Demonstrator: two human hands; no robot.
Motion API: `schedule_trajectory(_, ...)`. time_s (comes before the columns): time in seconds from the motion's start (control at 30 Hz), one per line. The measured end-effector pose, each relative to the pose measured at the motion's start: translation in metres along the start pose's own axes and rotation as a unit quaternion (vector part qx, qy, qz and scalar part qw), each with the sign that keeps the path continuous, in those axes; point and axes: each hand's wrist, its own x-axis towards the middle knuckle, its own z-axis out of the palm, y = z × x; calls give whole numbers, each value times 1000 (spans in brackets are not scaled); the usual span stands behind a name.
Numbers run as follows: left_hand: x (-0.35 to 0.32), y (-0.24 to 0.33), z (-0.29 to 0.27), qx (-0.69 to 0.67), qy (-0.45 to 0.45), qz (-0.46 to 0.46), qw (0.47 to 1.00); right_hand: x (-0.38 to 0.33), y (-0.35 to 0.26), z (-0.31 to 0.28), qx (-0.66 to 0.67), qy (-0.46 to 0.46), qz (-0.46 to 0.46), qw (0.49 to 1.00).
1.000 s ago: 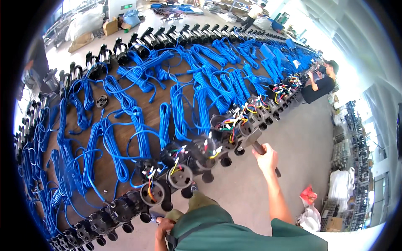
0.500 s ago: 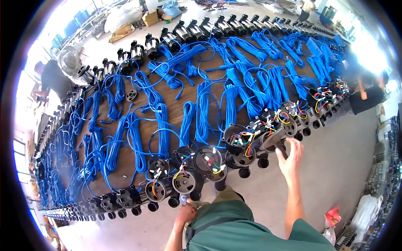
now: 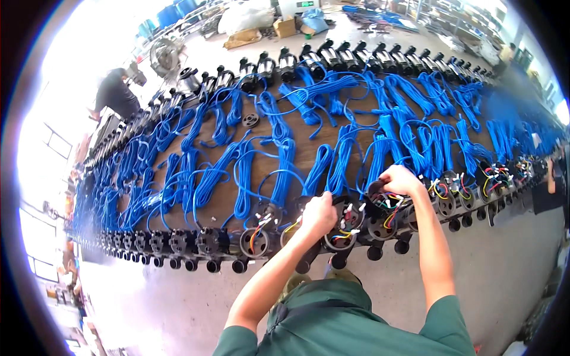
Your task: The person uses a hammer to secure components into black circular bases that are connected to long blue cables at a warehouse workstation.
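My left hand (image 3: 319, 215) is closed above the near row of motors, its fingertips down beside an open round housing (image 3: 345, 228) with coloured wires and white connectors. What it holds, if anything, is hidden. My right hand (image 3: 401, 180) grips the rim of a black cup-shaped cover (image 3: 375, 200), tilted over the neighbouring motor. Red, yellow and blue wires (image 3: 390, 218) spill out beside this cover. Left of my left hand, another open motor end (image 3: 255, 242) shows red and yellow wires.
Coiled blue cables (image 3: 284, 169) cover much of the brown tabletop (image 3: 303, 145). A far row of black and silver motors (image 3: 288, 64) lines the other edge. One loose black disc (image 3: 250, 120) lies among the cables. A person (image 3: 117, 95) bends at the far left.
My left hand has risen from beside my waist to the near motors. My right hand has moved inward and now grips the black cover. The whole view has shifted.
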Motion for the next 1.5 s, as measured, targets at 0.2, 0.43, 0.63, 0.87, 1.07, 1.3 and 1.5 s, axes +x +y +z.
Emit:
schedule_trajectory(0.2, -9, 11, -11, -11, 85, -48, 995, -30, 4, 14, 86, 321, 120, 936)
schedule_trajectory(0.43, 61, -43, 23, 5, 71, 56, 996, 12, 21, 42, -4, 242, 218, 946)
schedule_trajectory(0.63, 65, -107, -72, 112, 26, -21, 993, -8, 18, 34, -39, 221, 282, 933)
schedule_trajectory(0.87, 58, -171, -115, -27, -332, -227, 915, 22, -215, 74, 138, 241, -59, 959)
schedule_trajectory(1.07, 37, -174, -100, -24, -103, -210, 972, 67, -220, 128, -165, 79, -166, 969)
schedule_trajectory(1.3, -52, -186, -108, -548, 149, 0, 823, 73, -239, 110, 264, 145, -36, 953)
schedule_trajectory(1.5, -91, -168, -108, -485, 266, 15, 833, 97, -290, 123, 607, -211, 45, 765)
